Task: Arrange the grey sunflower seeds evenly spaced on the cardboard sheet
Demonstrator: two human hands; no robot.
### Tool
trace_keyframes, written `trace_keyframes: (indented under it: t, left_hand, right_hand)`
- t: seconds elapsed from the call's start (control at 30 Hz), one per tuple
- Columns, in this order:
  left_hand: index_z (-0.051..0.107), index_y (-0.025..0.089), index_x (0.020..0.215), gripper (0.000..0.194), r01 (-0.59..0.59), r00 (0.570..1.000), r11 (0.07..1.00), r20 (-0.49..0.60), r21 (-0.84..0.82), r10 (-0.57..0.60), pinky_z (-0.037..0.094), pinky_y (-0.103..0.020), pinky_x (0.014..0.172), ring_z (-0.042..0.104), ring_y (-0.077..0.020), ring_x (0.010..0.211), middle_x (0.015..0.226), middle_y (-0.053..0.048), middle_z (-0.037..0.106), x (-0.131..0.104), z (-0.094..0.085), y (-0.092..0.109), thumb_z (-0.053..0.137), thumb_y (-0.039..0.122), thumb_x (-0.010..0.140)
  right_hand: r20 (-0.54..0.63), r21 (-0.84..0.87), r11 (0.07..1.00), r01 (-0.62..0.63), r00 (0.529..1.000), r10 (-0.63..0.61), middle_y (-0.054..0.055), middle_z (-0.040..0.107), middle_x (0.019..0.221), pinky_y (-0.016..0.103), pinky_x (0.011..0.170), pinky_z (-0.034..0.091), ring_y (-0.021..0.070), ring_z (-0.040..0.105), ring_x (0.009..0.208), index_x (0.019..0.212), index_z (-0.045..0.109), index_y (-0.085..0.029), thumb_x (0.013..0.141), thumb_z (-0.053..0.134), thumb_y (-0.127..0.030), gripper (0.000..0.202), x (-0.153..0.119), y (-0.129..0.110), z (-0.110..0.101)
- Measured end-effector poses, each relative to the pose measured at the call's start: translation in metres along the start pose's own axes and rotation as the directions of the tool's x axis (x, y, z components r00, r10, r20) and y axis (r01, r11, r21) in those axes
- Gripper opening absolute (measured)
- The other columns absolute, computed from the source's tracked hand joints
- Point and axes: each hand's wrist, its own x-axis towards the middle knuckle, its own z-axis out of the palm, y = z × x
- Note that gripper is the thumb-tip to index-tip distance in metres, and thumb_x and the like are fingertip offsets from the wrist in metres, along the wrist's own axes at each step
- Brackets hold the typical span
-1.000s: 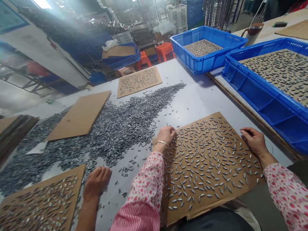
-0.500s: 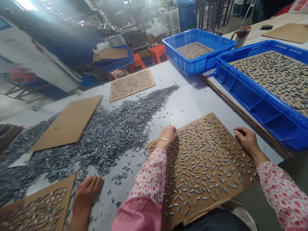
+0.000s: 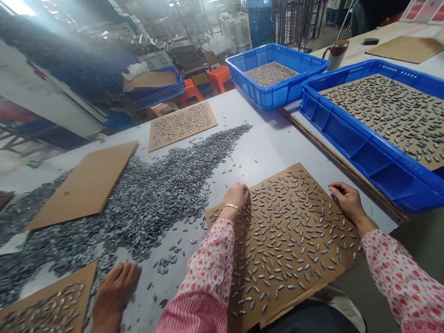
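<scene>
A cardboard sheet point(image 3: 256, 319) lies in front of me, covered with small, spindle-shaped silvery metal pieces point(image 3: 274, 238) spaced apart. At its far left edge is my left hand point(image 3: 236, 196), a bracelet on the wrist; the fingers are curled closed and their tips hidden. My right hand point(image 3: 348, 201) is beside the sheet's right edge, thumb and forefinger drawn together. Whatever is between them is too small to make out. Left of the sheet spreads a large heap of the same loose pieces point(image 3: 156, 199).
Another person's hand point(image 3: 118, 282) rests at the lower left, beside a piece-covered cardboard point(image 3: 88, 282). A bare cardboard point(image 3: 86, 180) lies over the heap. Two blue crates point(image 3: 263, 95) point(image 3: 350, 129) stand at the right, near a mug point(image 3: 336, 54). Orange stools point(image 3: 220, 76) stand beyond the table.
The whole scene has shifted slightly left in view as the camera turned. Both my hands keep nearly the same places against the cardboard sheet.
</scene>
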Motion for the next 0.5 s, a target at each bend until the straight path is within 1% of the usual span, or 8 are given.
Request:
trace_keyframes:
  t: [0.07,0.13,0.2,0.27,0.4,0.5]
  left_hand:
    - [0.067,0.023,0.09,0.025,0.003,1.0,1.0,-0.016,-0.007,-0.003,0.045,-0.024,0.067,0.058,-0.0165,0.084,0.096,-0.006,0.062,0.0,0.001,-0.002,0.043,0.031,0.086]
    - [0.066,0.023,0.092,0.026,0.004,0.999,0.999,-0.053,-0.034,-0.005,0.044,-0.024,0.067,0.058,-0.0161,0.082,0.096,-0.006,0.062,0.0,0.001,-0.004,0.042,0.033,0.087]
    - [0.066,0.024,0.092,0.025,-0.006,0.996,0.997,-0.093,-0.073,-0.001,0.044,-0.024,0.067,0.058,-0.0159,0.081,0.094,-0.005,0.063,0.0,-0.002,-0.004,0.043,0.033,0.087]
    - [0.066,0.025,0.09,0.022,-0.018,0.994,0.995,-0.11,-0.099,0.007,0.044,-0.025,0.067,0.058,-0.016,0.081,0.091,-0.004,0.063,0.0,-0.006,-0.001,0.046,0.032,0.086]
    - [0.068,0.025,0.088,0.022,-0.031,0.998,0.996,-0.058,-0.083,0.026,0.044,-0.026,0.069,0.059,-0.017,0.082,0.09,-0.004,0.062,0.004,-0.015,0.016,0.048,0.033,0.085]
    - [0.069,0.025,0.087,0.024,-0.037,0.999,0.997,-0.012,-0.06,0.037,0.045,-0.027,0.07,0.059,-0.0177,0.084,0.093,-0.004,0.062,0.009,-0.017,0.032,0.047,0.034,0.085]
  right_hand:
    - [-0.001,0.003,1.0,-0.003,1.0,0.003,-0.002,0.052,0.055,0.022,0.048,0.036,0.0098,0.044,0.05,0.088,0.066,-0.016,0.076,0.065,-0.041,0.027,0.0,0.001,0.0]
    - [-0.001,0.01,1.0,-0.006,1.0,0.006,-0.002,0.052,0.056,0.022,0.048,0.036,0.0097,0.044,0.05,0.088,0.066,-0.016,0.076,0.065,-0.041,0.027,0.0,0.002,0.0]
    - [-0.001,0.015,1.0,-0.005,1.0,0.005,-0.002,0.053,0.058,0.022,0.048,0.036,0.0096,0.044,0.05,0.087,0.066,-0.016,0.077,0.065,-0.041,0.027,0.0,0.003,0.001]
    - [-0.001,0.018,1.0,0.001,1.0,-0.001,-0.001,0.053,0.059,0.022,0.048,0.036,0.0097,0.044,0.051,0.087,0.066,-0.016,0.077,0.065,-0.041,0.028,0.001,0.004,0.001]
    - [0.01,0.024,1.0,-0.005,1.0,0.005,-0.001,0.054,0.059,0.022,0.047,0.036,0.0099,0.044,0.051,0.088,0.066,-0.016,0.077,0.065,-0.043,0.029,0.001,0.005,0.002]
    - [0.01,0.006,1.0,0.002,1.0,-0.002,0.0,0.056,0.061,0.022,0.048,0.037,0.0102,0.045,0.052,0.088,0.066,-0.017,0.076,0.064,-0.044,0.03,0.001,0.005,0.002]
